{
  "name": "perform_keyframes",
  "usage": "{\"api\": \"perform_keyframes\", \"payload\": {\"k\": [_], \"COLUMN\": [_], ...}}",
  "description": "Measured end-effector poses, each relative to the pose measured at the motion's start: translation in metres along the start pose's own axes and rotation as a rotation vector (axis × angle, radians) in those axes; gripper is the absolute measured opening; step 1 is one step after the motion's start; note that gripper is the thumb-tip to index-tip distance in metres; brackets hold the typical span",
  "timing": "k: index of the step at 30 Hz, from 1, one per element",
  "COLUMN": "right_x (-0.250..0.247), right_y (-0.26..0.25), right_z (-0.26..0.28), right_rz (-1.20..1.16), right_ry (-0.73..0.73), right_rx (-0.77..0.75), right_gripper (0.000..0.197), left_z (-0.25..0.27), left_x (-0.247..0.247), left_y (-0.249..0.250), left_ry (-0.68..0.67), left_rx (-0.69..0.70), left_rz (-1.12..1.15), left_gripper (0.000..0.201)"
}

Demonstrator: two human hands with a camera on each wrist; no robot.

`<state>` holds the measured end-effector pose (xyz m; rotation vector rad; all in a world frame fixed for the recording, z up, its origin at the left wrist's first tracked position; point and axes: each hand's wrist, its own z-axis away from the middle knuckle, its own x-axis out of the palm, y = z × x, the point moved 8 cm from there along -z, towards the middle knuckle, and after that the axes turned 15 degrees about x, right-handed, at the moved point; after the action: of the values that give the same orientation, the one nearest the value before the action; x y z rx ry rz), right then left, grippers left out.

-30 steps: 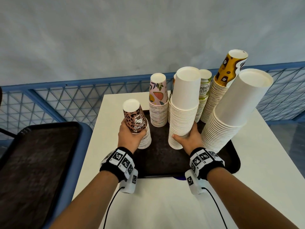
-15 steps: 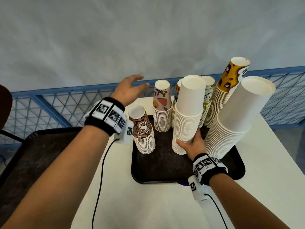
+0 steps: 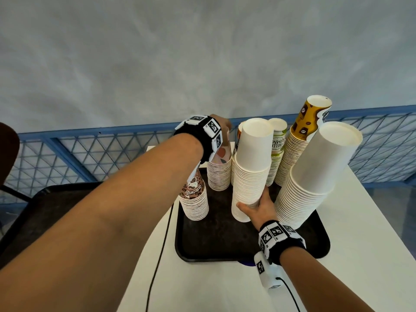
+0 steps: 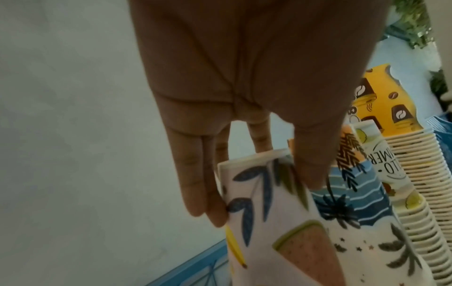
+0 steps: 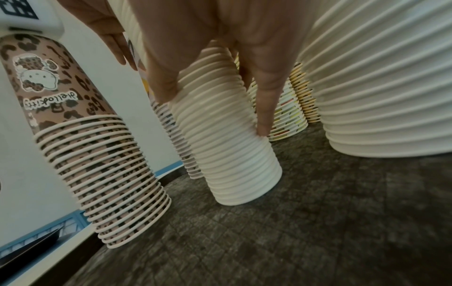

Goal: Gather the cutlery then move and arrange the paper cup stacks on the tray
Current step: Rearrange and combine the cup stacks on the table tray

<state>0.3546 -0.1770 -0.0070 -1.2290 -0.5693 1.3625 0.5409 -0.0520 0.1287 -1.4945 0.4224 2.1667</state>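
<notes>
A black tray (image 3: 225,244) on the white table holds several upside-down paper cup stacks. My left hand (image 3: 221,123) reaches over the leopard-print stack (image 3: 195,199) and grips the top cup of the fruit-print stack (image 3: 219,174) at the tray's back left; fingers (image 4: 195,183) lie on one side and the thumb on the other. My right hand (image 3: 255,204) grips the low part of the middle white stack (image 3: 251,167), seen close in the right wrist view with the hand (image 5: 215,108) around the ribbed rims. No cutlery is in view.
A large leaning white stack (image 3: 315,176), a yellow coffee-print stack (image 3: 297,154) and a "hello summer" stack (image 3: 278,145) crowd the tray's right and back. A second dark tray (image 3: 45,210) lies left of the table. Blue mesh railing (image 3: 90,154) runs behind.
My left hand let go of the leopard-print stack, rose, and moved back onto the top of the fruit-print stack. My right hand stayed on the white stack.
</notes>
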Motion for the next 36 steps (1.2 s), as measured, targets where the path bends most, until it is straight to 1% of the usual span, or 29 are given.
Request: {"api": "perform_keyframes", "payload": {"k": [2,3,5,6,7,8,9,10,11,13,14,15,16,18,19,20,22,24,26,28,29,31,32,34,36], "right_x": [0.000,0.000,-0.001,-0.001,-0.001,-0.001,-0.001,-0.001,-0.002,-0.002,-0.002,-0.002,-0.001,-0.001,-0.002,-0.005,-0.008,0.001,0.019,0.037,0.045,0.055,0.058,0.066,0.072], "right_y": [0.001,0.001,0.001,0.001,0.001,0.001,0.001,0.001,0.001,0.001,0.002,0.003,0.005,0.013,0.017,0.021,0.027,0.032,0.034,0.023,0.015,-0.007,-0.018,-0.040,-0.055], "right_z": [-0.001,-0.001,-0.002,-0.002,-0.002,-0.002,-0.002,-0.002,-0.001,0.000,0.001,0.001,0.002,0.006,0.009,0.012,0.022,0.035,0.048,0.055,0.057,0.057,0.055,0.048,0.039], "right_rz": [0.008,0.010,0.014,0.017,0.018,0.020,0.024,0.033,0.046,0.069,0.074,0.075,0.080,0.109,0.129,0.147,0.204,0.261,0.273,0.289,0.276,0.196,0.155,0.116,0.096], "right_ry": [-0.003,-0.002,0.000,0.000,-0.002,-0.004,-0.003,0.001,0.007,0.017,0.014,0.007,0.001,0.012,0.037,0.072,0.106,0.022,-0.102,-0.165,-0.171,-0.159,-0.153,-0.146,-0.131], "right_rx": [0.004,0.005,0.007,0.010,0.011,0.015,0.015,0.017,0.018,0.032,0.039,0.049,0.065,0.120,0.154,0.182,0.225,0.263,0.267,0.182,0.133,0.071,0.046,0.001,-0.019], "right_gripper": [0.088,0.088,0.087,0.087,0.087,0.087,0.087,0.087,0.086,0.087,0.088,0.089,0.091,0.096,0.095,0.089,0.065,0.040,0.023,0.011,0.008,0.007,0.013,0.026,0.032], "left_z": [-0.015,-0.032,-0.064,-0.072,-0.059,-0.040,-0.012,0.004,0.036,0.039,0.029,0.022,0.019,0.051,0.064,0.066,0.077,0.093,0.116,0.135,0.146,0.161,0.166,0.167,0.159], "left_x": [0.008,0.016,0.033,0.037,0.033,0.026,0.014,0.009,-0.007,-0.006,-0.001,0.001,0.002,-0.016,-0.023,-0.028,-0.046,-0.059,-0.062,-0.055,-0.048,-0.025,-0.013,0.018,0.052], "left_y": [-0.011,-0.025,-0.055,-0.069,-0.071,-0.065,-0.051,-0.047,-0.031,-0.034,-0.040,-0.046,-0.048,-0.024,-0.012,-0.008,0.001,0.002,-0.002,-0.017,-0.027,-0.051,-0.060,-0.077,-0.089], "left_ry": [-0.106,-0.105,-0.126,-0.108,-0.112,-0.101,-0.120,-0.105,-0.064,-0.068,-0.055,-0.049,-0.031,0.021,0.050,0.084,0.183,0.280,0.335,0.420,0.466,0.531,0.556,0.557,0.539], "left_rx": [-0.075,-0.102,-0.118,-0.139,-0.178,-0.179,-0.181,-0.190,-0.185,-0.192,-0.169,-0.166,-0.168,-0.184,-0.170,-0.166,-0.166,-0.152,-0.145,-0.158,-0.186,-0.248,-0.274,-0.305,-0.334], "left_rz": [0.019,0.040,0.080,0.069,0.051,0.047,0.048,0.050,0.049,0.050,0.098,0.071,0.076,0.101,0.097,0.110,0.163,0.257,0.326,0.405,0.436,0.532,0.567,0.618,0.693], "left_gripper": [0.075,0.076,0.069,0.066,0.062,0.054,0.046,0.043,0.045,0.053,0.059,0.064,0.067,0.059,0.056,0.058,0.060,0.059,0.058,0.055,0.052,0.047,0.045,0.042,0.041]}}
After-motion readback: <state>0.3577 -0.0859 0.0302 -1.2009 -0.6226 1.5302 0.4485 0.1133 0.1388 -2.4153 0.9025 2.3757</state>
